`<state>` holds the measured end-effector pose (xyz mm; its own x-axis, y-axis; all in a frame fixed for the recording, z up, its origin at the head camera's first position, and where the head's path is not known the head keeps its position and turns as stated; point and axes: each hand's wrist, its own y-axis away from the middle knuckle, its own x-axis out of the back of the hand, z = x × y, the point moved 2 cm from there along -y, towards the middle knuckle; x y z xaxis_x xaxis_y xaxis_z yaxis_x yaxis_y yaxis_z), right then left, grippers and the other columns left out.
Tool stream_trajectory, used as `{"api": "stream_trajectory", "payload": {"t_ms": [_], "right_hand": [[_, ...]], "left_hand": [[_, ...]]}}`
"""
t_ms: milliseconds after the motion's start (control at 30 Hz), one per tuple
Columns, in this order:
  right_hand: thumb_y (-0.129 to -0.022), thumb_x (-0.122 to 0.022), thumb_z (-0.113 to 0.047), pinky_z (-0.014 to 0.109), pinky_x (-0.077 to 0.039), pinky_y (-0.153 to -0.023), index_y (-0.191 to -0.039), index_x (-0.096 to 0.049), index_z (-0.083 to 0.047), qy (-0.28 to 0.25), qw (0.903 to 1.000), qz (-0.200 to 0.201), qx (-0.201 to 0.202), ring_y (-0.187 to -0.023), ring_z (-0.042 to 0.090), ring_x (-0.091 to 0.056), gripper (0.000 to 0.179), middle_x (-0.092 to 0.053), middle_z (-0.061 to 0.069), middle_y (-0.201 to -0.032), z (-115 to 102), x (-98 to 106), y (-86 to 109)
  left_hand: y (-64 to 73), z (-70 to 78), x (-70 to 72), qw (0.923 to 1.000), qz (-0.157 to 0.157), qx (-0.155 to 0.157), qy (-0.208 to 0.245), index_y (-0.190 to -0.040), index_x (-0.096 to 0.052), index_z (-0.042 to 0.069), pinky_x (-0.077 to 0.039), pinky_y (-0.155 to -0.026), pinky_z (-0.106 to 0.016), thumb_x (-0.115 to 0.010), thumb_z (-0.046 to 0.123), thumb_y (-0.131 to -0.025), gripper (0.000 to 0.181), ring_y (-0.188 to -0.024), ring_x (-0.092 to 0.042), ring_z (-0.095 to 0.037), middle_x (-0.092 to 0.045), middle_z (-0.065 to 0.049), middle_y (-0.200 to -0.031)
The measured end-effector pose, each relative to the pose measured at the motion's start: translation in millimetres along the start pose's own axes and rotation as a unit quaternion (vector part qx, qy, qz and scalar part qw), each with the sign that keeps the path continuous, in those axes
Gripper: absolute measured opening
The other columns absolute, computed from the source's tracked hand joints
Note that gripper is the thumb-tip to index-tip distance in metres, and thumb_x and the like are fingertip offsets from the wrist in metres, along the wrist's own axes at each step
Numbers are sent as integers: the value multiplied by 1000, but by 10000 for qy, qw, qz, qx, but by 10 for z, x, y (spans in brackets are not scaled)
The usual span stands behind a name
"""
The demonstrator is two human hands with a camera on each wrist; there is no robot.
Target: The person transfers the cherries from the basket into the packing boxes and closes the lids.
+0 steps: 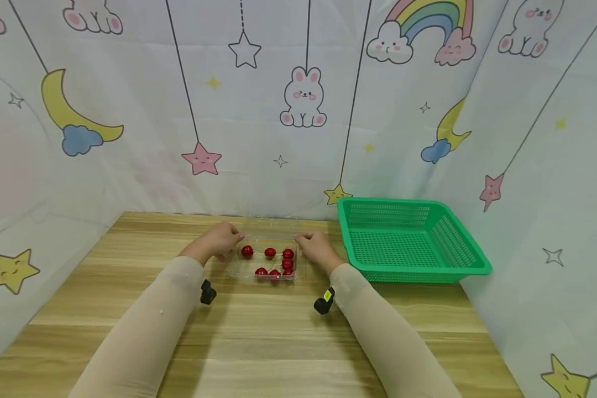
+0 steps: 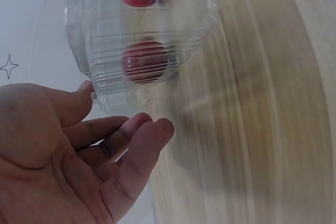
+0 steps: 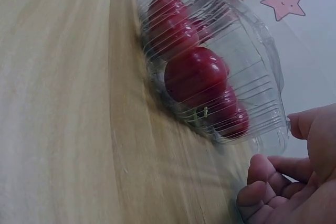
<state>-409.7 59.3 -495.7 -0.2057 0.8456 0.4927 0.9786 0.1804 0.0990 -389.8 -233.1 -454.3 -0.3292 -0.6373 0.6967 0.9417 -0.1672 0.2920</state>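
Note:
A clear plastic clamshell box (image 1: 240, 271) sits on the table in front of me, its see-through lid (image 1: 273, 225) swung up at the back. Several red cherries (image 1: 287, 264) lie inside, mostly along the right side and front. My left hand (image 1: 219, 240) pinches the box's back left corner; in the left wrist view the thumb meets the edge and the fingers bend below it. At the back right corner, my right hand (image 1: 320, 249) does the same. Through the ribbed wall, the right wrist view shows cherries (image 3: 194, 77) bunched together.
A green plastic basket (image 1: 418, 271) stands to the right, close beyond my right hand. The wooden table (image 1: 268, 342) meets a printed cloth backdrop (image 1: 258, 182) behind and at the sides. Small black devices (image 1: 208, 292) are worn at both wrists.

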Motion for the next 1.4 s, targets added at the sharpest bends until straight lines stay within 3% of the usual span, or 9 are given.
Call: {"api": "stream_trajectory", "payload": {"t_ms": [67, 133, 267, 333, 500, 600, 733, 1033, 1400], "right_hand": [[-118, -63, -32, 27, -57, -79, -146, -76, -2, -107, 9999, 24, -53, -91, 16, -71, 44, -80, 15, -121, 6, 0, -7], [-117, -64, -31, 29, -58, -82, -146, -76, -3, -195, 9998, 68, -76, -94, 18, -69, 42, -79, 15, -122, 10, -4, -8], [-116, -65, -29, 41, -62, -105, -144, -77, -2, -130, 9994, 294, 97, -121, 25, -73, 41, -79, 17, -138, -9, -19, 7], [-115, -67, -27, 42, -62, -108, -142, -78, -1, -162, 9987, 442, 208, -124, 26, -72, 39, -79, 17, -140, -20, -26, 15], [-112, -72, -18, 26, -58, -73, -134, -79, 2, -657, 9952, 629, 354, -81, 15, -66, 31, -77, 10, -103, -30, -30, 21], [-111, -72, -15, 20, -51, -62, -132, -78, 3, -956, 9929, 611, 368, -68, 9, -60, 28, -68, 0, -90, -23, -32, 19], [-111, -73, -14, 19, -52, -60, -136, -76, 2, -1112, 9910, 625, 406, -65, 9, -61, 30, -70, 0, -93, -15, -32, 25], [-111, -73, -14, 21, -53, -61, -141, -74, 3, -1218, 9895, 596, 495, -64, 10, -62, 34, -77, 15, -101, 5, -43, 1], [-113, -70, -14, 20, -50, -59, -138, -76, 5, -1017, 9926, 503, 432, -63, 10, -60, 33, -66, 1, -77, 11, -56, -2]], "left_hand": [[-7, -8, -3, 9999, -83, -7, 130, -150, -65, -11, -67, -71, -37, -48, 26, -124, 48, -74, -61, -19, -57, -2, -79], [-7, -11, -5, 9995, -162, -14, 257, -151, -64, -12, -66, -72, -36, -46, 26, -125, 49, -69, -59, -18, -52, 0, -72], [3, -1, -4, 9994, -115, -53, 312, -153, -61, -14, -69, -74, -37, -47, 25, -124, 50, -75, -62, -19, -59, -5, -82], [-2, 14, -7, 9996, -52, -48, 290, -154, -59, -13, -69, -74, -38, -48, 23, -124, 49, -78, -63, -19, -63, -9, -89], [-14, 48, -13, 9998, 57, 0, 167, -166, -43, -12, -70, -72, -36, -51, 21, -123, 55, -81, -66, -21, -71, -21, -110], [-30, 50, -13, 9997, 106, 92, 224, -173, -31, -9, -70, -71, -36, -53, 21, -122, 63, -83, -66, -21, -69, -28, -132], [-61, 52, -17, 9989, 140, 126, 437, -176, -26, -5, -68, -69, -36, -54, 19, -122, 66, -82, -63, -21, -61, -31, -150], [-30, 70, -17, 9985, 266, 145, 458, -175, -30, -4, -70, -71, -39, -57, 18, -121, 65, -97, -70, -28, -61, -34, -153], [-8, 79, -11, 9996, 204, 187, 104, -176, -25, -9, -71, -77, -37, -57, 19, -121, 70, -96, -68, -25, -66, -31, -148]]}}
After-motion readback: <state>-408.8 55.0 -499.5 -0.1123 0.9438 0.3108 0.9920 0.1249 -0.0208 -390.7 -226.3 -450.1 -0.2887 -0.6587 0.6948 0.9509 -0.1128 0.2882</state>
